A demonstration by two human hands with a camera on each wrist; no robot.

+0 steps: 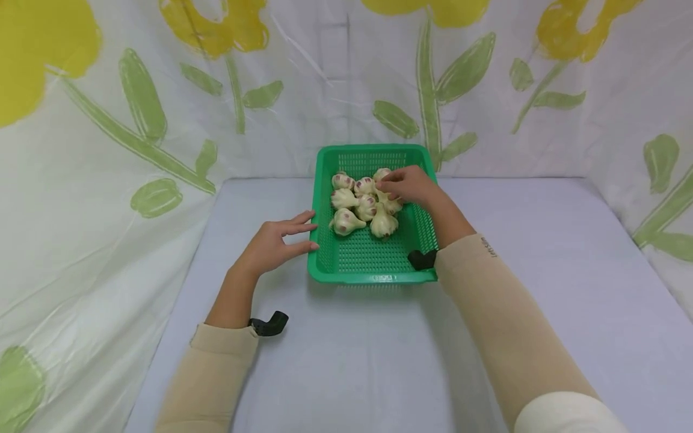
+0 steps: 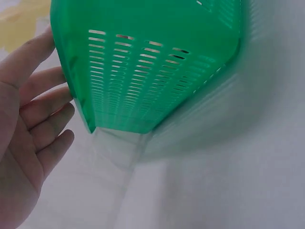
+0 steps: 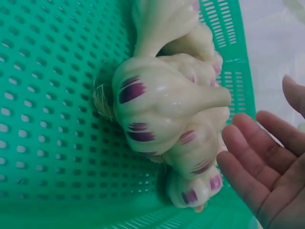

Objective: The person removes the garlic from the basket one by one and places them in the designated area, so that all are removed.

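Note:
A green plastic basket (image 1: 379,278) with slotted walls holds several garlic bulbs (image 1: 345,222), cream with purple streaks. Fingers of my left hand (image 1: 267,245) reach the basket's left rim; in the left wrist view they lie extended along its outside. My right hand (image 1: 412,183) is over the bulbs at the basket's right side. Seen from the right wrist, that hand (image 3: 271,164) has its fingers loosely extended beside the pile, with the thumb apart and nothing held. A large bulb (image 3: 150,105) lies closest to that camera, its neck toward the fingers.
The basket stands toward the back of a table with a pale cloth (image 1: 346,361). Behind and beside it hangs a white sheet (image 1: 325,78) with yellow flowers and green leaves. A black wrist camera (image 1: 271,324) projects from the left sleeve, another (image 1: 422,260) from the right.

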